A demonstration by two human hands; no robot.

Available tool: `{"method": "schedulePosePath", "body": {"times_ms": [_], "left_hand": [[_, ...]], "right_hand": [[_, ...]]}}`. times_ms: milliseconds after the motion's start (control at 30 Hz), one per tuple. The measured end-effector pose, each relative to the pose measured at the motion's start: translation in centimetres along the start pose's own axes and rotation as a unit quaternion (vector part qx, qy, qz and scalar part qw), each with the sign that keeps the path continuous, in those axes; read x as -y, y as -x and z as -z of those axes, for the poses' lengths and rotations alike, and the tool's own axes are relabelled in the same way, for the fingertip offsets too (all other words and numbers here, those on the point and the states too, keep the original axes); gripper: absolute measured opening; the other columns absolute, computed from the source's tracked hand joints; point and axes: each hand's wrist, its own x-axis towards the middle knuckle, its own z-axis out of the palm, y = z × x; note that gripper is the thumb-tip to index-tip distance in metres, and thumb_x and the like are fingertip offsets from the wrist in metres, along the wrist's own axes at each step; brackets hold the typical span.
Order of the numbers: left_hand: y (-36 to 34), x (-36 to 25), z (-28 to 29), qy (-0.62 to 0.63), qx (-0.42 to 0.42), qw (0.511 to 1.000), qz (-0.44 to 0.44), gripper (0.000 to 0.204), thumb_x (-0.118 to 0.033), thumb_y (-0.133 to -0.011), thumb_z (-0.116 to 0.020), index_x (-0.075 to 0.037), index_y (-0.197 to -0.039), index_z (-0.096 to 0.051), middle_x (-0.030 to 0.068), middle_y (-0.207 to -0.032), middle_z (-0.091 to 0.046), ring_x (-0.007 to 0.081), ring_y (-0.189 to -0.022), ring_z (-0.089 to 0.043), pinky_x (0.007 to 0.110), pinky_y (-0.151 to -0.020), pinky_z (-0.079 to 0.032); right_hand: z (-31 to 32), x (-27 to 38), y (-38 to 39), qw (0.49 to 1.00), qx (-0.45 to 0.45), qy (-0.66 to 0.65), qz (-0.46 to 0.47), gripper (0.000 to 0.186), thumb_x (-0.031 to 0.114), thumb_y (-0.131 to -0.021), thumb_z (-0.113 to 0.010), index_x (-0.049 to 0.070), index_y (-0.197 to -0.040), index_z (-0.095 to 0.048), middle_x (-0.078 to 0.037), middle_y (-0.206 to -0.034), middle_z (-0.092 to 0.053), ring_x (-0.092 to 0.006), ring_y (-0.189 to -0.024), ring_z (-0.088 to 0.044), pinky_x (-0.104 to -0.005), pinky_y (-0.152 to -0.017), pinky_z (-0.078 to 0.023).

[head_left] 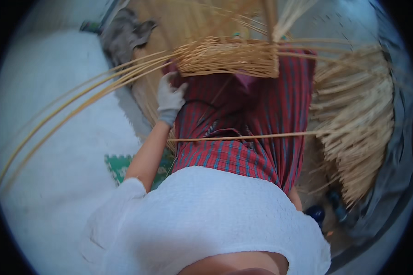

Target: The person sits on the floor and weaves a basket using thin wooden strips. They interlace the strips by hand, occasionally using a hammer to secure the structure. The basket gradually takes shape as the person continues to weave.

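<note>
A partly woven wicker basket (pixel 225 59) with long loose canes (pixel 110 82) lies at the top of the view, above my lap in red checked cloth (pixel 215 156). My left hand (pixel 172 94), in a pale glove with a grey cuff, is just below the basket's left corner, slightly blurred, thumb and fingers apart. A single long cane (pixel 261 136) crosses my lap. At the right, only a bit of my right arm (pixel 294 198) shows beside my body; the hand is hidden.
A large bundle of split canes (pixel 353 119) lies at the right beside dark sheeting (pixel 394 156). Grey cloth (pixel 121 34) rests at the upper left on a brown board (pixel 149 13). A green mat (pixel 119 167) is at lower left, dark objects (pixel 315 213) at lower right.
</note>
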Motion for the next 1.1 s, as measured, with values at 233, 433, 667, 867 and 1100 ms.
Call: {"method": "schedulePosePath", "body": {"times_ms": [233,433,667,867,1100], "left_hand": [[-0.6,-4.9,1.6,0.071,0.081,0.994,0.036,0.058,-0.003,-0.086,-0.073,0.003,-0.139,-0.049,0.015,-0.125,-0.069,0.0239,-0.115,-0.067,0.032,-0.096,-0.053],[-0.3,-0.3,0.2,-0.082,0.071,0.994,0.023,0.066,-0.023,-0.079,-0.079,-0.005,-0.138,-0.053,0.0188,-0.117,-0.072,0.0335,-0.107,-0.07,0.039,-0.092,-0.054],[-0.4,3.1,-2.6,-0.113,0.07,0.989,-0.069,0.069,-0.036,-0.085,-0.075,-0.009,-0.143,-0.051,0.0188,-0.124,-0.069,0.0349,-0.115,-0.066,0.041,-0.097,-0.053],[0.3,4.9,-4.0,-0.099,0.07,0.987,-0.105,0.072,-0.048,-0.087,-0.071,-0.012,-0.145,-0.051,0.0174,-0.14,-0.06,0.035,-0.13,-0.056,0.043,-0.106,-0.048],[0.7,4.8,-3.9,-0.039,0.191,0.981,-0.009,0.094,-0.063,-0.087,-0.058,-0.016,-0.162,-0.026,0.0152,-0.164,-0.034,0.0324,-0.148,-0.037,0.042,-0.122,-0.031]], "right_hand": [[2.7,-1.4,3.4,0.995,-0.034,-0.043,-0.079,0.029,0.027,-0.098,-0.053,0.008,-0.12,-0.059,-0.017,-0.116,-0.066,-0.0255,-0.107,-0.068,-0.0422,-0.09,-0.054],[8.0,-1.5,7.0,0.919,-0.279,-0.236,-0.147,0.029,0.021,-0.1,-0.051,0.007,-0.126,-0.055,-0.014,-0.107,-0.063,-0.0197,-0.096,-0.066,-0.0381,-0.081,-0.053],[27.3,8.8,16.6,0.721,-0.533,-0.432,0.098,0.031,0.019,-0.103,-0.056,0.001,-0.127,-0.053,-0.006,-0.095,-0.058,-0.012,-0.069,-0.053,-0.0203,-0.053,-0.042],[35.3,33.9,11.4,0.844,-0.22,-0.387,0.301,0.031,0.014,-0.096,-0.06,0.002,-0.124,-0.061,-0.01,-0.104,-0.065,-0.0185,-0.091,-0.064,-0.0329,-0.082,-0.05],[46.9,59.2,2.7,0.75,-0.257,-0.197,0.577,0.026,0.023,-0.101,-0.059,0.005,-0.118,-0.067,-0.005,-0.075,-0.059,-0.0094,-0.075,-0.058,-0.0288,-0.066,-0.046]]}}
